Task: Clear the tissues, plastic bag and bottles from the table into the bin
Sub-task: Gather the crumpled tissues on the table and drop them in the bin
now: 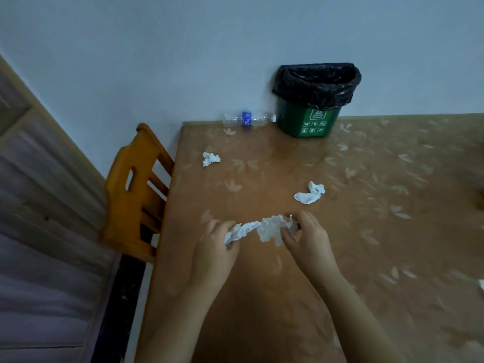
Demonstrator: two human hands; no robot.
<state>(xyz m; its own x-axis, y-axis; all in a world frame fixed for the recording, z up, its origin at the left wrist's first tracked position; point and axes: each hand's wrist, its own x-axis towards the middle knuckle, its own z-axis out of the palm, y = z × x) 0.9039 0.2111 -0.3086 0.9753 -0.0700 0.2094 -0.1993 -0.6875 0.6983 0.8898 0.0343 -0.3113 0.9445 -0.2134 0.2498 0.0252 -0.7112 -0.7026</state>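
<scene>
Though crumpled, tissue between left grip and right grip

green bin with black liner, white tissues, tan leaf-patterned table, orange chair

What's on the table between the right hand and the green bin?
One crumpled tissue lies between the right hand, which grips a stretched tissue, and the bin; otherwise bare table. Head view shows it.

A plain pale wall is rising behind a brown table with a leaf pattern. 1 orange wooden chair is sitting close at its left side. The light is looking dim.
</scene>
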